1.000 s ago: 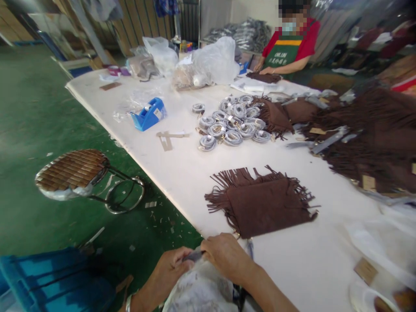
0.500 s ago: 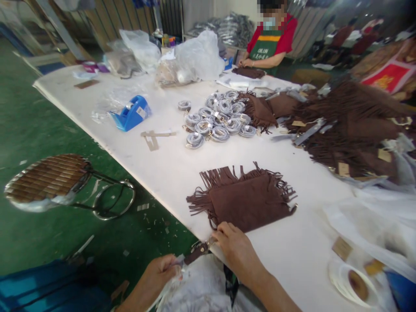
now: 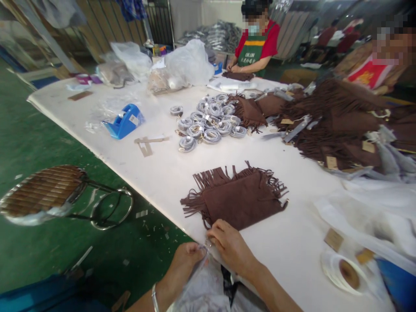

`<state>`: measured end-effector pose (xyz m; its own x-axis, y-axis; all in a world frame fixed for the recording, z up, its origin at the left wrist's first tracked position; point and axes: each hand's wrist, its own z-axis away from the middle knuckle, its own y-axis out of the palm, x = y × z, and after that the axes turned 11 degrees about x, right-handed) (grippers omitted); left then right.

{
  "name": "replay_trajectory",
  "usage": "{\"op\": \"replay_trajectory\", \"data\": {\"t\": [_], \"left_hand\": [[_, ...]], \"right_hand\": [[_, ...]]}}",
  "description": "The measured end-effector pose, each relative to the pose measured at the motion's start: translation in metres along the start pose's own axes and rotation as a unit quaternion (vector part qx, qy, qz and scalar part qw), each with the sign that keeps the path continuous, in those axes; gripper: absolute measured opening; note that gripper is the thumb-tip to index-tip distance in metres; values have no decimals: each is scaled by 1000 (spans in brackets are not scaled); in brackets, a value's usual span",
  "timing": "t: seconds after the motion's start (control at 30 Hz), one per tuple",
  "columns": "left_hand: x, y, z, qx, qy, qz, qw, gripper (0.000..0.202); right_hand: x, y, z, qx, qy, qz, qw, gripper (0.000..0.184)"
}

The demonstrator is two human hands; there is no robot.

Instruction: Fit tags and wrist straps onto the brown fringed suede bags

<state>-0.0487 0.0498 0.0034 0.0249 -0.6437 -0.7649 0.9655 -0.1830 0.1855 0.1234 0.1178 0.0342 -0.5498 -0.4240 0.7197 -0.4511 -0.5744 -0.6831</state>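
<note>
At the near table edge, my left hand (image 3: pixel 188 260) pinches a strap wrapped in clear film; most of the strap is hidden by my fingers. Close beside it, my right hand (image 3: pixel 227 242) is closed on the strap's metal clasp (image 3: pixel 208 242), of which only a small part shows. Just beyond my right hand lies a brown fringed bag (image 3: pixel 240 199), flat on the white table (image 3: pixel 156 173). Further back is a heap of coiled, wrapped straps (image 3: pixel 211 119).
A blue tape dispenser (image 3: pixel 125 122) stands on the left, near a flat card piece (image 3: pixel 146 145). Brown fringed bags (image 3: pixel 344 125) are piled at right, above a white tape roll (image 3: pixel 341 271). A stool (image 3: pixel 45 190) stands left. A co-worker (image 3: pixel 255 47) works across the table.
My left hand has moved up and right, close to my right hand. The brown strap end that showed between them is now mostly covered. The whole view has shifted slightly.
</note>
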Motion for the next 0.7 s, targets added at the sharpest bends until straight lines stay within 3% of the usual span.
{"op": "replay_trajectory", "data": {"t": [0.07, 0.17, 0.3, 0.5, 0.7], "left_hand": [[-1, -5, 6, 3, 4, -23, 1000, 45], [3, -26, 23, -4, 3, -89, 996, 44], [12, -46, 44, 0, -20, -133, 991, 51], [20, -28, 36, 36, -9, -31, 999, 59], [18, -21, 21, 26, -28, 12, 999, 56]], "right_hand": [[-2, -2, 4, -12, -9, -44, 999, 24], [-3, -1, 10, -38, -1, -78, 996, 30], [-4, 9, 16, -28, 8, -90, 996, 30], [-5, 11, 15, -24, 6, -114, 993, 28], [-8, 10, 16, -33, 0, -119, 992, 27]]}}
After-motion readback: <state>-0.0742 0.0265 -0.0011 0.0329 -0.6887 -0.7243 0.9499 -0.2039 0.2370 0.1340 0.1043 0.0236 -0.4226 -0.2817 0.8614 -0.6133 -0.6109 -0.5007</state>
